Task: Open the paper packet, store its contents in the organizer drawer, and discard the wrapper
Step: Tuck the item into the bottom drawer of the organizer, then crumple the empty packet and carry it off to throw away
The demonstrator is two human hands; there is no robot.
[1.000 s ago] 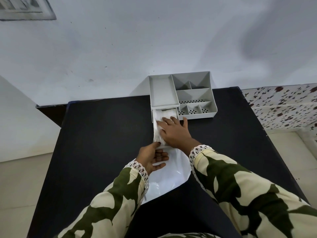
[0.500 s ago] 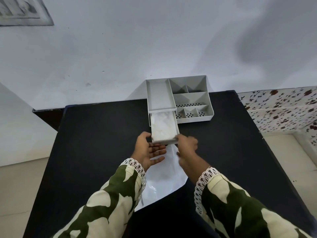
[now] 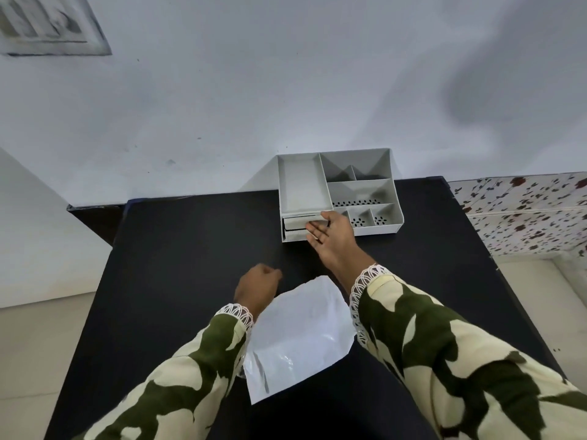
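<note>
Two sleeves [image 3: 444,360] nearest, green-and-cream camouflage with white lace cuffs, reaching forward over a black table [image 3: 178,255]. Between the forearms, flat on the table: wrapper [image 3: 298,338], white, crumpled, glossy at its near end, mouth toward the far side, touched by neither hand. Just beyond its left corner, left hand [image 3: 255,289], back upward, fingers curled into a loose fist, pinching nothing visible, apart from the organizer. Farther on and to the right, right hand [image 3: 330,236], fingers straight and held together, palm facing left, fingertips [image 3: 313,231] pressed flat against the front of the drawer [image 3: 297,224]. Drawer almost fully in, only a narrow strip of its front showing under the left tray; contents hidden, cannot tell what lies inside. Organizer [image 3: 336,192] grey, against the far edge of the table by the wall [image 3: 286,90]: one long open tray on the left, several smaller compartments on the right, some with perforated floors. Beyond the table to the right, a speckled surface [image 3: 524,214]; high on the wall at far left, a blurred framed panel [image 3: 47,23].
</note>
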